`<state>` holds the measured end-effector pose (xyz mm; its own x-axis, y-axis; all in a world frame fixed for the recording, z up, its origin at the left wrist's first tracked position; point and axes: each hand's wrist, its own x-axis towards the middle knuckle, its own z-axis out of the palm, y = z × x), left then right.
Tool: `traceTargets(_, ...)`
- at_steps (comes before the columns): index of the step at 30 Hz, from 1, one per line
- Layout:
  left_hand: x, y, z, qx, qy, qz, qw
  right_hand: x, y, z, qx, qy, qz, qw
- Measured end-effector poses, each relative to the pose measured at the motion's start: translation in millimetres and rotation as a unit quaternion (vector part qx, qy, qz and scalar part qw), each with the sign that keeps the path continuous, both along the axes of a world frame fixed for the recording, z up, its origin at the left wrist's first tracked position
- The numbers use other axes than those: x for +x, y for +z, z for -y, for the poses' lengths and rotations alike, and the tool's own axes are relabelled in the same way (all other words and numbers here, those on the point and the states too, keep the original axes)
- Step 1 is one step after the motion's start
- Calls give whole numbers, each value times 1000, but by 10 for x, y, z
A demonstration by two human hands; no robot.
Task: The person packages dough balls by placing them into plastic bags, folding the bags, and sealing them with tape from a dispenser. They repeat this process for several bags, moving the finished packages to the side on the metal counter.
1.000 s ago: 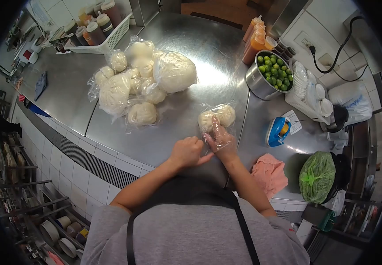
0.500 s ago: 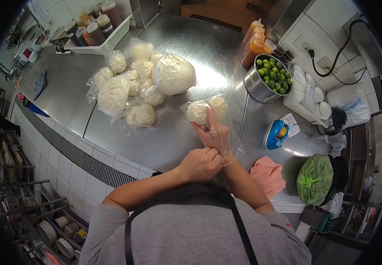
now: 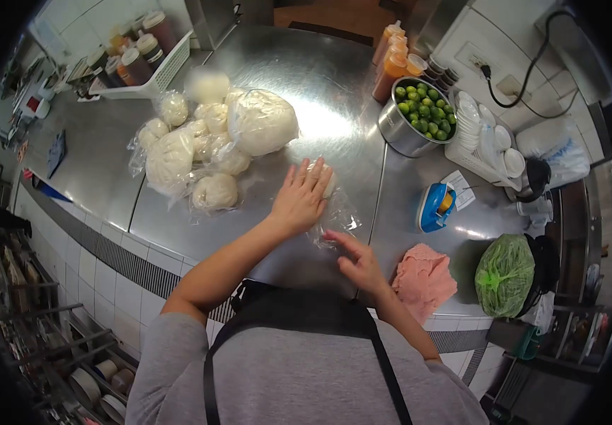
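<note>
My left hand (image 3: 300, 198) lies flat with its fingers stretched over a clear plastic bag of white dough (image 3: 330, 183), covering most of it. The bag's loose end (image 3: 342, 214) spreads over the steel counter toward me. My right hand (image 3: 359, 263) is at that loose end, thumb and fingers apart, its fingertips right by the plastic. To the left sits a cluster of bagged white dough pieces, among them a big bag (image 3: 263, 122), another large one (image 3: 170, 156) and a smaller one (image 3: 215, 192) at the front.
Right of the counter seam stand a metal pot of green limes (image 3: 403, 131), a blue tape dispenser (image 3: 435, 207), a pink cloth (image 3: 425, 282) and a bag of greens (image 3: 505, 275). Sauce bottles (image 3: 391, 71) and a white bottle basket (image 3: 151, 86) are farther back.
My right hand has come out of the plastic bag and back toward me. My left hand has left the right wrist, opened and moved forward onto the bagged dough.
</note>
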<state>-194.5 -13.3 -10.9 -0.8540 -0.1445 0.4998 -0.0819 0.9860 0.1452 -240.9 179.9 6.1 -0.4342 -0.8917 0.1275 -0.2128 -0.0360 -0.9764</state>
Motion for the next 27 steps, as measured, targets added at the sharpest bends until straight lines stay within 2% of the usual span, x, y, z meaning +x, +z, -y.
traceTargets(1,-41,114,-60,9,28,34,999,63,-22,-27,-1,-10,0,1000)
traceTargets(3,-147,444,-193,21,49,70,996,208,-60,-38,99,-125,-162,974)
traceTargets(4,-287,717,-175,93,-131,66,985,199,-77,47,86,-160,-140,973)
traceTargets(5,-382,862,-206,165,-303,64,936,199,-76,66,86,-160,-143,973)
traceTargets(6,-463,840,-272,165,-301,62,937,205,-80,87,97,-156,-116,976)
traceTargets(7,-539,793,-338,80,-359,220,904,212,-80,106,107,-153,-88,978)
traceTargets(8,-586,744,-352,-7,-403,370,837,209,-47,114,106,-151,-89,979)
traceTargets(9,-611,739,-304,-9,-402,369,838,193,24,107,72,-127,-124,982)
traceTargets(11,-688,767,-136,-70,-197,317,925,103,223,72,37,-104,-160,981)
traceTargets(13,-612,1176,129,-74,-178,263,945,-51,522,15,27,-145,-262,954)
traceTargets(15,-426,1581,213,-35,-93,251,963,-231,887,9,-35,-154,-408,899)
traceTargets(16,-311,1708,276,-53,-87,235,967,-270,1094,8,-38,-158,-408,898)
traceTargets(18,-69,1819,401,-73,-81,218,970,-325,1393,-12,-46,-176,-506,843)
traceTargets(20,138,1843,519,-5,-186,144,972,-429,1393,-55,-47,-150,-480,863)
traceTargets(22,259,1745,574,5,-198,151,969,-522,1305,-86,-43,-123,-449,884)
traceTargets(24,347,1595,611,18,-209,154,965,-662,1150,-65,38,-33,-467,883)
traceTargets(25,365,1528,663,149,-213,115,959,-696,1185,-28,35,-32,-470,881)
traceTargets(26,393,1424,676,280,-214,81,932,-671,1213,-17,22,-47,-417,908)
traceTargets(27,395,1266,630,284,-214,88,931,-633,1213,-20,11,-62,-359,931)
